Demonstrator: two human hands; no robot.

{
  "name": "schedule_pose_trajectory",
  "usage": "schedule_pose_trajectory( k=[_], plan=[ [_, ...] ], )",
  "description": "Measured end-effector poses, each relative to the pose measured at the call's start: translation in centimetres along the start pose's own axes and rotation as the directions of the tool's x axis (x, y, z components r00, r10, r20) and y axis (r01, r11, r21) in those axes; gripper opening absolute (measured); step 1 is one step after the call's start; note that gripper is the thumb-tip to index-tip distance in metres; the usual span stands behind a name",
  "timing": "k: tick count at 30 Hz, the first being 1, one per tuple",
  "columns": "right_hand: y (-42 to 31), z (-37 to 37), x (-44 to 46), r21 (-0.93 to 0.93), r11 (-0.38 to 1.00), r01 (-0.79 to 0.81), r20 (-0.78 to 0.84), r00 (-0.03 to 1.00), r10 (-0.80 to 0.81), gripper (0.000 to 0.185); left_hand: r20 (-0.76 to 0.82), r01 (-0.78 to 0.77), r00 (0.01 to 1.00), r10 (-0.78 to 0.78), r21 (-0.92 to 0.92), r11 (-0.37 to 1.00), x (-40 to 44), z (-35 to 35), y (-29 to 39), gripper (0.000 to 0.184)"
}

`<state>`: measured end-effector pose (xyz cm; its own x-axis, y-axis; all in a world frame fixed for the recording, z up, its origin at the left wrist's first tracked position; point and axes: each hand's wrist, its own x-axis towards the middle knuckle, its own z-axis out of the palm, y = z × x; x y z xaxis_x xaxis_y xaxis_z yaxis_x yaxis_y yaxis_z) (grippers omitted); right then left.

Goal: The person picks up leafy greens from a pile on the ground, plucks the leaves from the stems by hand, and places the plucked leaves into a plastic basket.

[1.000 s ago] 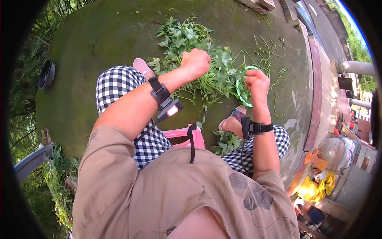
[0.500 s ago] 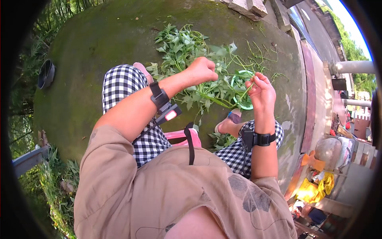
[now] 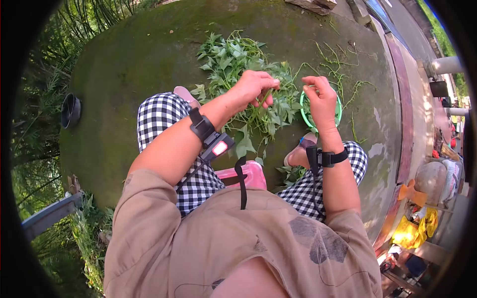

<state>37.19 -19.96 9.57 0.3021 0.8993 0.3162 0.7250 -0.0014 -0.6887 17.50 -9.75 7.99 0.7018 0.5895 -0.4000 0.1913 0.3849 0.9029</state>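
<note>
My left hand (image 3: 257,90) is closed on a green leafy stem (image 3: 267,97), above a pile of leafy vines (image 3: 226,62) on the mossy ground. To its right, my right hand (image 3: 322,102) is raised with thumb and index finger slightly apart, and nothing shows between them. Behind that hand is a round basin with a light green rim (image 3: 340,110), partly hidden by the hand and holding greens. Thin bare stems (image 3: 340,69) lie scattered beyond the basin.
A pink stool (image 3: 253,175) shows between my checkered knees. More leaves (image 3: 293,174) lie by my right foot. A dark pot (image 3: 71,110) stands at the far left near plants. On the right are a ledge (image 3: 400,109) and a yellow bag (image 3: 408,233).
My right hand was pinching a long stem half a second ago and now shows none; it has moved slightly up. My left hand's fingers have loosened a little, with a stem now visible at them.
</note>
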Motion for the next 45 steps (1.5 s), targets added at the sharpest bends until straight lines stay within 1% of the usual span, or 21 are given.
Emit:
schedule_pose_trajectory(
  k=[1,5,10,12,13,15,17,18,19,21,22,23,25,26,27,30,32,37,41,44,45],
  plan=[
    [-0.6,0.3,-0.1,0.13,0.989,0.067,0.061,0.995,-0.075,0.017,0.003,0.056,0.998,-0.056,-0.032,0.998,-0.1,-0.1,0.6,0.025],
    [-2.5,2.1,-0.2,-0.013,0.867,0.499,0.074,0.865,-0.496,0.022,0.136,0.148,0.983,-0.122,-0.198,0.969,2.8,-0.5,-1.1,0.026],
    [-1.1,2.2,-0.5,-0.163,0.862,0.481,0.168,0.874,-0.456,0.014,0.206,0.283,0.95,-0.235,-0.244,0.928,3.5,0.7,-0.8,0.026],
    [-0.5,1.4,0.1,-0.135,0.892,0.431,0.13,0.901,-0.415,0.013,0.192,0.322,0.939,-0.286,-0.193,0.927,3.4,1.0,0.1,0.027],
    [-0.2,0.9,0.4,-0.123,0.905,0.408,0.11,0.912,-0.396,0.013,0.13,0.263,0.959,-0.252,-0.076,0.962,3.6,0.8,0.3,0.028],
    [1.3,-0.6,0.7,0.086,0.98,0.178,0.099,0.977,-0.187,0.012,0.027,0.143,0.988,-0.149,0.169,0.975,4.0,0.0,0.7,0.03],
    [3.0,-1.8,0.7,0.367,0.919,-0.144,0.148,0.984,0.095,0.011,0.077,0.146,0.985,-0.156,0.127,0.981,4.1,-1.5,1.8,0.034],
    [3.2,-2.3,0.6,0.574,0.76,-0.306,0.196,0.952,0.235,0.011,0.12,0.174,0.978,-0.173,0.002,0.985,3.7,-1.7,2.5,0.036],
    [4.2,-2.4,0.4,0.608,0.741,-0.285,0.128,0.956,0.263,0.009,0.167,0.203,0.969,-0.182,-0.12,0.972,3.4,-1.9,3.1,0.038],
    [5.7,-2.6,0.2,0.693,0.637,-0.338,0.108,0.922,0.372,0.012,0.406,0.159,0.913,-0.03,-0.288,0.945,3.2,-2.6,2.8,0.048],
    [6.0,-2.7,0.0,0.765,0.495,-0.413,0.173,0.871,0.459,0.011,0.405,0.015,0.907,0.112,-0.298,0.955,2.9,-1.9,2.2,0.058],
    [6.5,-2.8,-0.2,0.82,0.358,-0.446,0.264,0.851,0.454,0.011,0.404,-0.02,0.902,0.154,-0.316,0.949,2.8,-1.6,1.9,0.067],
    [6.2,-2.8,-0.5,0.867,0.171,-0.469,0.364,0.828,0.426,0.013,0.485,0.025,0.85,0.204,-0.424,0.905,3.6,-1.0,1.6,0.067],
    [6.5,-2.5,-0.6,0.873,0.073,-0.482,0.421,0.821,0.386,0.014,0.469,0.0,0.872,0.141,-0.288,0.958,4.2,-1.0,1.6,0.067],
    [6.9,-2.1,-0.6,0.884,-0.006,-0.468,0.445,0.837,0.318,0.012,0.475,0.035,0.864,0.169,-0.391,0.92,3.6,-0.2,2.2,0.068],
    [6.3,-1.5,-0.6,0.856,-0.168,-0.489,0.518,0.81,0.277,0.016,0.285,0.05,0.957,0.06,-0.363,0.931,3.6,1.1,3.0,0.067],
    [5.9,-1.2,-0.4,0.829,-0.229,-0.51,0.557,0.787,0.267,0.018,0.225,-0.05,0.961,0.162,-0.433,0.9,3.7,1.9,3.4,0.068],
    [5.9,-0.3,-0.2,0.823,-0.198,-0.533,0.568,0.764,0.307,0.017,0.188,-0.164,0.931,0.314,-0.551,0.818,4.0,2.9,4.0,0.056],
    [5.1,-0.2,0.0,0.848,-0.11,-0.518,0.516,0.758,0.399,0.011,0.182,-0.126,0.947,0.264,-0.545,0.829,4.3,2.9,3.6,0.04],
    [5.8,-0.2,-0.2,0.857,-0.071,-0.51,0.493,0.773,0.399,0.009,0.106,-0.069,0.983,0.15,-0.543,0.837,4.4,2.4,3.3,0.034],
    [6.0,-0.2,-0.2,0.859,-0.062,-0.508,0.491,0.784,0.38,0.009,0.0,-0.049,0.998,0.057,-0.518,0.854,4.6,2.3,3.2,0.034]
  ],
)
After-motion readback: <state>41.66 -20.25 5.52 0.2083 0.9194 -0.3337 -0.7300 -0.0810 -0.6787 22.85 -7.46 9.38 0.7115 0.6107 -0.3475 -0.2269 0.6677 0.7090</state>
